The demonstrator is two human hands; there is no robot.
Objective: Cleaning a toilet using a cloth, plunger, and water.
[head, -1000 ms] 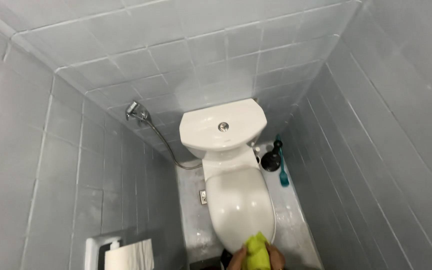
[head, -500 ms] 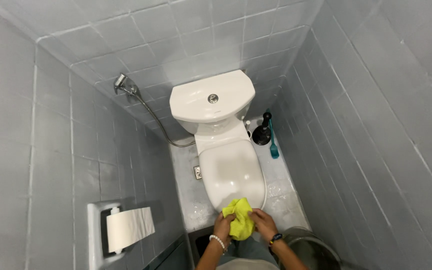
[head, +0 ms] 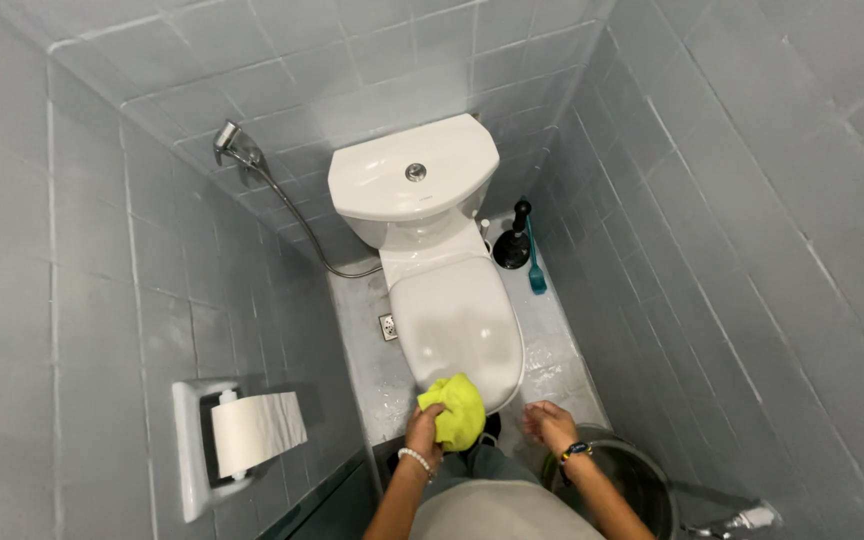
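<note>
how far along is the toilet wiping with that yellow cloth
Early. The left hand holds the crumpled yellow cloth at the front edge of the closed white toilet lid; the right hand is empty. The lid shows a dull smear, and the white cistern lies beyond both hands.

Wet grey floor (head: 562, 370) bears toilet (head: 452, 320), plunger (head: 514, 240), bin (head: 622, 480).

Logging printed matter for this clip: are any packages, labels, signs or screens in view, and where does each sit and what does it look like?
No packages, signs or screens show.
Small square plate: low on the floor left of the white toilet, pale with dark marks; too small to tell if it is a label.
Wristband: on the right hand, dark with coloured specks; no screen can be made out.
</note>
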